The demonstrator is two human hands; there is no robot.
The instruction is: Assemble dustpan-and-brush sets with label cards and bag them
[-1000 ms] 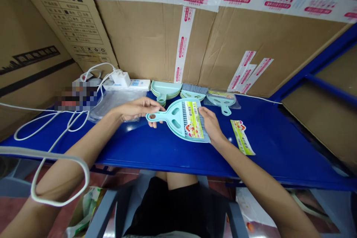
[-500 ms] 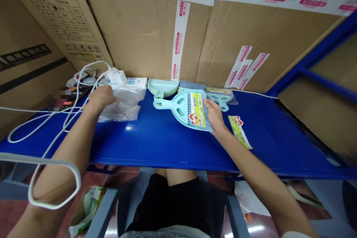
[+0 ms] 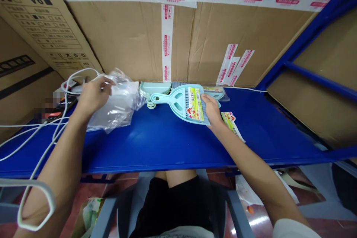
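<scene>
My right hand (image 3: 212, 111) grips the wide end of a light-blue dustpan (image 3: 177, 103), with a grey-bristled brush and a yellow-green label card (image 3: 195, 104) lying in it. The dustpan is held above the blue table, its looped handle pointing left. At the left, my left hand (image 3: 96, 95) has its fingers curled in a pinch at the upper edge of a crinkled clear plastic bag (image 3: 122, 81), which is lifted. More clear bags (image 3: 111, 113) lie flat below it. Behind the held dustpan is a stack of pale green dustpans (image 3: 155, 87).
A second label card (image 3: 232, 124) lies right of my right hand. A bagged set (image 3: 216, 93) rests at the back against the cardboard wall (image 3: 134, 41). White cables (image 3: 65, 106) loop across the table's left end and my left forearm. A blue frame (image 3: 315, 78) stands at right.
My left hand has risen, and a clear bag has come up off the pile with it. The camera view has shifted slightly. My right hand still holds the dustpan.
</scene>
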